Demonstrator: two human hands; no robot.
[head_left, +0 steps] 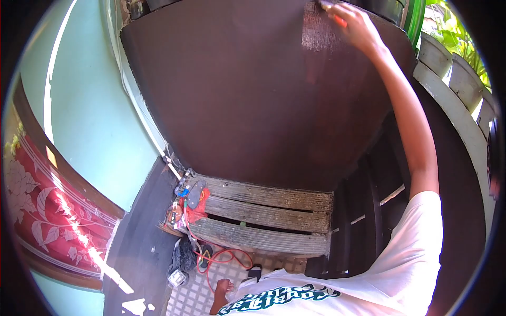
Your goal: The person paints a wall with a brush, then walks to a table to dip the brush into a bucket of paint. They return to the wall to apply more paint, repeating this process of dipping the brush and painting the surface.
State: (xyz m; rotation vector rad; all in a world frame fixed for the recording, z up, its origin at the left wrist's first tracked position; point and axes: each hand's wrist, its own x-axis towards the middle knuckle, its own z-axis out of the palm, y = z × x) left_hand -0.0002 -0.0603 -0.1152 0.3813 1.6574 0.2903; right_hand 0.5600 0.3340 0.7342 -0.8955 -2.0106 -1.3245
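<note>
My right hand [354,27] is raised at the top right, its fingers closed round a small tool with an orange-red part, probably a brush. The tool's dark tip touches the upper part of a large dark brown panel [237,95]. Below the tip lies a wet, shiny streaked patch [318,32]. Low in the view, my left hand [225,286] hangs beside my white shirt with its fingers curled; whether it holds anything is hidden. A red hose [232,252] loops on the tiled floor just above it.
Under the panel stands a weathered slatted wooden bench [263,216], with a sandal [196,193] and a red bag on its left end. A black bag [185,254] lies on the floor. Pots [435,55] line the right ledge. A pale green wall [95,121] is left.
</note>
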